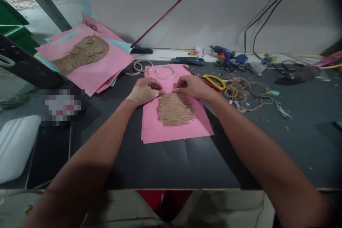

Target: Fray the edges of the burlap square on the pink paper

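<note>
Rows of brown jute twine [176, 110] lie side by side on a pink paper sheet [165, 135], forming a patch with frayed sides. At the far left corner of the patch, my left hand [145, 91] has its fingers pinched on the twine. Thumb and forefinger of my right hand [188, 86] are closed at the top right end of the same rows. My fingertips partly hide the topmost strand. A white ring [165, 72] lies on the paper just beyond both hands.
Two more rings [143, 66] lie left of the paper. Yellow-handled scissors [214, 82] and tangled twine [237, 91] are on the right. A glue gun [224, 54] and a utility knife [188, 61] line the back. Pink sheets with a twine shape [85, 51] are stacked at left.
</note>
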